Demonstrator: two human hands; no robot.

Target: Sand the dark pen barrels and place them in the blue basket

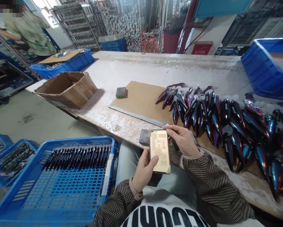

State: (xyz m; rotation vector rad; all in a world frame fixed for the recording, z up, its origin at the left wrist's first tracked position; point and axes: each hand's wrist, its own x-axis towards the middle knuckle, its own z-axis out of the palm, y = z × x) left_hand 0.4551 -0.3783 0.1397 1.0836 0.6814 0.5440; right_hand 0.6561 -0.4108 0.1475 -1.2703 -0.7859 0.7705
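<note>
Both my hands hold a phone-sized rounded slab (159,151) covered in tan printed film, with a small green mark at its top edge. My left hand (143,170) grips its lower left side, and my right hand (182,139) pinches its upper right corner. Just behind the slab lies a grey block (144,137), partly hidden by it. Beyond my right hand, a large heap of glossy, dark iridescent tapered pieces (217,126) lies on a cardboard sheet (136,101). A metal straightedge (136,115) runs along the sheet's front edge.
A small grey-green block (121,92) sits on the cardboard sheet. An open cardboard box (68,90) stands on the scuffed white table (101,113). A blue crate of black pen-like rods (61,179) is at lower left, and a co-worker (30,33) stands at upper left.
</note>
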